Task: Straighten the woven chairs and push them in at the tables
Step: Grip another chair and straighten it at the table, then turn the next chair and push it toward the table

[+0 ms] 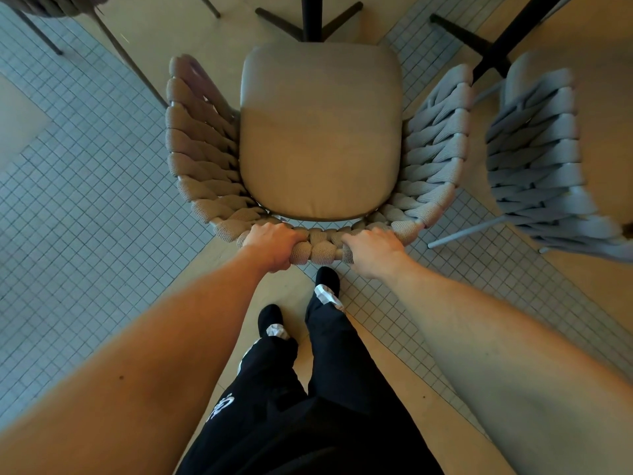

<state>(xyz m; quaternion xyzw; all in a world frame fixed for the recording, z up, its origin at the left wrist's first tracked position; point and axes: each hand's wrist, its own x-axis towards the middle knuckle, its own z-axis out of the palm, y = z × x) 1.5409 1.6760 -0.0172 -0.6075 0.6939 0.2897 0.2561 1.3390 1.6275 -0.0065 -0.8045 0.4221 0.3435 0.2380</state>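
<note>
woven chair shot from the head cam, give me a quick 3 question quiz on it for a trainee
1. True or false: both hands grip the top of the backrest of the woven chair.
2. What lies straight beyond the seat cushion? A) table base B) bin C) door
3. On which side of the held chair does the grey chair stand?

Key:
1. True: left hand and right hand curl over it.
2. A, the black table base.
3. The person's right.

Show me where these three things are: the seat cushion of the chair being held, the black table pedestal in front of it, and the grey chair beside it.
seat cushion [320, 132], head view, middle of its top.
table pedestal [311, 15], head view, upright post.
grey chair [537, 159], head view, woven side.
</note>
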